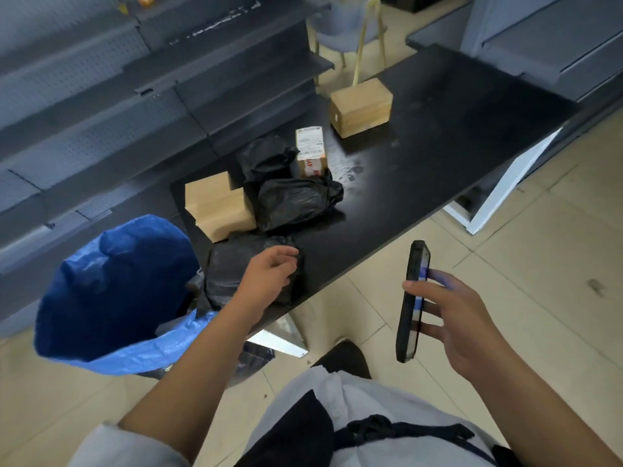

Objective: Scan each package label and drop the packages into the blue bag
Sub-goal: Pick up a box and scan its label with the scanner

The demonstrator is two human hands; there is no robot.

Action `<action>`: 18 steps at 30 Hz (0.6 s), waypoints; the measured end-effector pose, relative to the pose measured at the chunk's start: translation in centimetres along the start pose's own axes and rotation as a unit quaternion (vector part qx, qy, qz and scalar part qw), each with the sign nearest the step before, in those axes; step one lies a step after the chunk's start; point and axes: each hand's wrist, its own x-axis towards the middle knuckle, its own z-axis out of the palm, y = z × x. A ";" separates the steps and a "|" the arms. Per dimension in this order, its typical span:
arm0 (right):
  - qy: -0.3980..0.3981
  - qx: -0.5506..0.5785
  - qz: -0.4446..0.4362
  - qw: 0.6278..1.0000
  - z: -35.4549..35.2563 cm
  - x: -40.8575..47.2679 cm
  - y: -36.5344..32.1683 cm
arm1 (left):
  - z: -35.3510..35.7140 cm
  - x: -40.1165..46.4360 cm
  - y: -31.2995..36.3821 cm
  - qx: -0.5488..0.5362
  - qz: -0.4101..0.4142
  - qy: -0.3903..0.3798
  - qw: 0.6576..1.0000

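A black plastic-wrapped package (236, 267) lies at the near left corner of the black table (438, 146), left of the frame's centre, its left end jutting over the table edge toward the blue bag (111, 291). The left hand (269, 274) rests on top of this package, fingers curled down over its right side — a loose hold rather than a tight one, and no label shows on the wrapping. The blue bag stands open at the lower left of the frame, its mouth just beside the package.

The right hand (451, 318), at the lower right, grips a dark phone (413, 301) upright by its edge, thumb on the near side and fingers wrapped behind — the screen faces right, away from the package.

Further up the table, near the frame's centre, sit more packages: a tan cardboard box (219, 207), two other black wrapped bundles (293, 200) touching it, a small labelled carton (310, 150) behind them, and a larger brown box (360, 106) standing apart, higher in the frame. Grey shelving (101, 96) fills the upper left; pale floor tiles (539, 247) run along the right.
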 end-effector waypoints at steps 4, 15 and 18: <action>0.037 0.018 0.001 0.999 -1.4 2.4 -0.8 | 2.6 5.1 2.3 0.043 0.021 0.024 0.999; 0.099 -0.025 -0.002 0.995 -1.8 10.4 -10.1 | 5.8 23.4 13.2 0.338 0.104 0.004 0.935; 0.096 -0.064 -0.008 0.993 -1.5 13.1 -12.4 | 6.1 28.2 15.4 0.417 0.081 0.012 0.905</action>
